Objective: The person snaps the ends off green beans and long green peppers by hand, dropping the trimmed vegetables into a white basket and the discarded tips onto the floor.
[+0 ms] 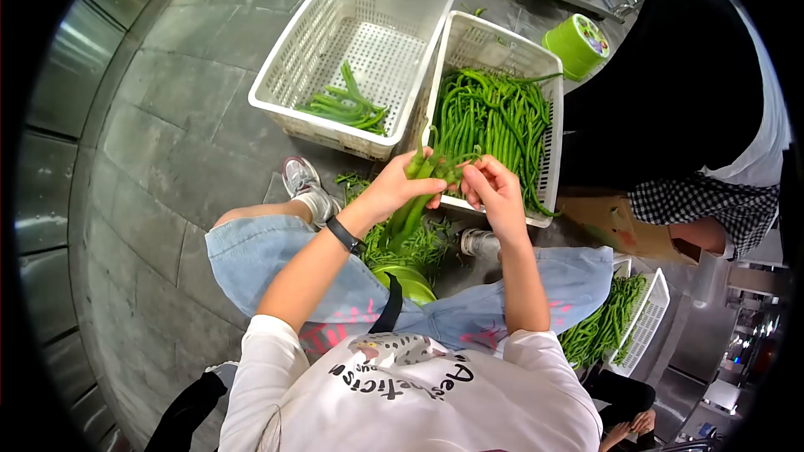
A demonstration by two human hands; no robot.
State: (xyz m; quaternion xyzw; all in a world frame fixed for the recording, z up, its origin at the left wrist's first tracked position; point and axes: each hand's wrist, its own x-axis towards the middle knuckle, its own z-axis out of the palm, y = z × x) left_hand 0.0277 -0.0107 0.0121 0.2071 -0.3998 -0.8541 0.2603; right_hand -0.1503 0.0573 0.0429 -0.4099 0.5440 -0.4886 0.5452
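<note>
My left hand (398, 188) is wrapped round a small bunch of long green peppers (408, 219), which hang down with their thin stem ends upward. Close beside it, my right hand (494, 188) pinches at the stem ends of the bunch, thumb against fingers. Just beyond my hands stands a white crate (548, 75) heaped with long green peppers (494, 121). Below the bunch, a pile of thin green stems and scraps (427, 251) lies between my feet, partly hidden by my hands.
Another white crate (293, 54), at the left, holds a few green peppers (347, 105). A lime-green container (406, 282) sits between my knees. A green bucket (578, 46) and a person in black (670, 92) are at the right. A third crate (645, 318) with green pods stands behind my right leg.
</note>
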